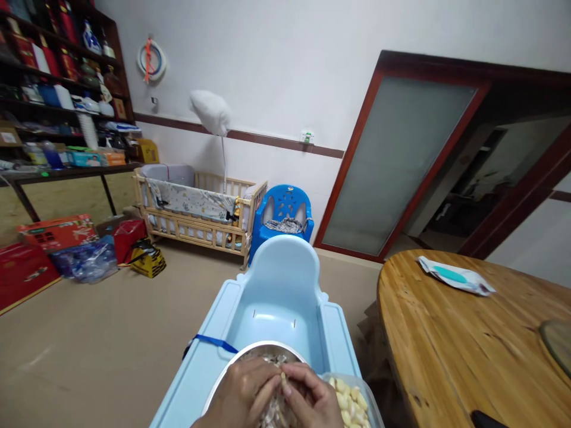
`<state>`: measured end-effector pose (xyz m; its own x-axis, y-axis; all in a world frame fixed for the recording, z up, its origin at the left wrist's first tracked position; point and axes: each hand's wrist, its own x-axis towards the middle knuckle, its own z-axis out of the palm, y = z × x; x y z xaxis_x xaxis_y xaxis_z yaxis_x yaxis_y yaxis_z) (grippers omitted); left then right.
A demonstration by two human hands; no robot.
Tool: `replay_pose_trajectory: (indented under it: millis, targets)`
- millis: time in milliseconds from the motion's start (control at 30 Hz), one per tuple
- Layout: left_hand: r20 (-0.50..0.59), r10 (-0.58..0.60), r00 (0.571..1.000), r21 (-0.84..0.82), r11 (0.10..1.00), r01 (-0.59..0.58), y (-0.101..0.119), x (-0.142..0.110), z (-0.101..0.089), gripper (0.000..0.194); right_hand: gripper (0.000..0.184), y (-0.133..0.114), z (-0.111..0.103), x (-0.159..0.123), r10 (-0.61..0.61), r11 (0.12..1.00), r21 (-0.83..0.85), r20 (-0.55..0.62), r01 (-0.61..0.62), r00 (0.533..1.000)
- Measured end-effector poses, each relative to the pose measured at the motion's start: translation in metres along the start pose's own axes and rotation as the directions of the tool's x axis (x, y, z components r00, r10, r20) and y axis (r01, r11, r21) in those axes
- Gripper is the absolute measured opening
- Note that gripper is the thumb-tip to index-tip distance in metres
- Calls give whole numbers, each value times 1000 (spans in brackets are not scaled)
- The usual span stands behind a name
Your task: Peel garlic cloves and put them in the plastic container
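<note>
Both hands, left hand (pixel 243 395) and right hand (pixel 312 398), were pressed together over a metal bowl (pixel 250 356) of papery skins, each grip pinched on one pale garlic clove (pixel 282 378). Peeled cloves (pixel 350 401), creamy yellow, were heaped in a clear container (pixel 368 395) just beside the bowl.
</note>
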<state>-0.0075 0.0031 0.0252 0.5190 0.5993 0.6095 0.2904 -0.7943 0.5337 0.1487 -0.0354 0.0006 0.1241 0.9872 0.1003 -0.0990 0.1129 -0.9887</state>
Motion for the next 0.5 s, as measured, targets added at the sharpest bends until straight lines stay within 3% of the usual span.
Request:
replay_pose_trajectory:
  millis: [267, 400, 500]
  targets:
    - [2, -33, 999, 44, 998, 33, -2, -1, 2, 24, 18, 7, 3, 2, -101, 995, -17, 16, 101, 995]
    - [-21, -40, 999, 96, 994, 42, -5, -3, 6, 24, 25, 16, 6, 2, -118, 993, 6, -87, 119, 989]
    - [-44, -55, 998, 143, 988, 60, -9, -5, 11, 23, 28, 20, 8, 2, -113, 993, 9, -103, 114, 988]
